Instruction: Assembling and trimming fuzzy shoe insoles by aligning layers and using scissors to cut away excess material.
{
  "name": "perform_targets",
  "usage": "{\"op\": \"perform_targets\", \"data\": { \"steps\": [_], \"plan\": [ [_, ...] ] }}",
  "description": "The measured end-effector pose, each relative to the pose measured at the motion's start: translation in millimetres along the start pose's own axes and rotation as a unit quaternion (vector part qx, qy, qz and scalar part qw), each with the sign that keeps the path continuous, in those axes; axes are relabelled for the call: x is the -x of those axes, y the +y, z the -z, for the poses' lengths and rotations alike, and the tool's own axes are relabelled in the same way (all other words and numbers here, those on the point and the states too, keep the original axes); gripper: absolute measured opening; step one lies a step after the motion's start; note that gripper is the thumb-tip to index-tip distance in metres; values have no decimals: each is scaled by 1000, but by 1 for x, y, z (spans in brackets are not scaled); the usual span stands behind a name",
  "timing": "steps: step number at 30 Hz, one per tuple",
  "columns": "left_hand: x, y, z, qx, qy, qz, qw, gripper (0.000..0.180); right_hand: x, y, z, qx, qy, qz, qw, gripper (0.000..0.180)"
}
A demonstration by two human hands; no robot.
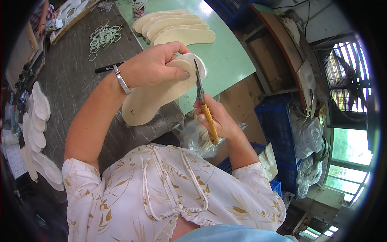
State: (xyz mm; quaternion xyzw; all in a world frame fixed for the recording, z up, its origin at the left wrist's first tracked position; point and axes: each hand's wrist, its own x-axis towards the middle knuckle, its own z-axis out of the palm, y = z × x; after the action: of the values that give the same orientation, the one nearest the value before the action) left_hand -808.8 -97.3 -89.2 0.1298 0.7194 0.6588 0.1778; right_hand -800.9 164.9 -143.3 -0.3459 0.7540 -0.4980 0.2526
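Note:
My left hand [155, 66] pinches a cream felt insole [147, 103], its thumb lying on top near the toe end. A small mark shows at the insole's heel. Behind the toe end sticks out a white fluffy layer [200, 65]; whether it is joined to the insole I cannot tell. In my right hand [221, 117] is a pair of scissors [209, 123] with yellow-wrapped handles. Their dark blades point away from me and lie along the toe edge, over the white layer. How far the blades are apart is hard to make out.
Several cream insoles [183, 36] lie overlapped on the green tabletop [234, 60]. On the dark table [80, 76] are pale rubber bands [105, 37] and a black marker [107, 67]. More insoles [46, 165] lie at left. Blue crates [274, 121] and a plastic bag [195, 139] stand right.

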Motion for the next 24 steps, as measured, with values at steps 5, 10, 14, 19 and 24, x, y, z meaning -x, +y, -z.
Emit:
{"op": "perform_targets", "data": {
  "steps": [5,10,14,19,24],
  "plan": [
    [0,-2,-1,-12,2,-21,1000,33,2,1,-2,12,-2,-16,1000,37],
    [2,-1,-2,-19,-14,-4,1000,34,9,-3,-4,24,7,-56,998,34],
    [0,-13,-1,-35,-21,29,999,39,18,3,-3,5,12,-81,997,31],
    [-2,-39,-10,35,-8,70,997,28,32,4,1,68,9,-66,995,23],
    [-6,-56,-21,47,-5,79,996,29,45,12,12,90,-27,-125,988,33]
  ]
}}
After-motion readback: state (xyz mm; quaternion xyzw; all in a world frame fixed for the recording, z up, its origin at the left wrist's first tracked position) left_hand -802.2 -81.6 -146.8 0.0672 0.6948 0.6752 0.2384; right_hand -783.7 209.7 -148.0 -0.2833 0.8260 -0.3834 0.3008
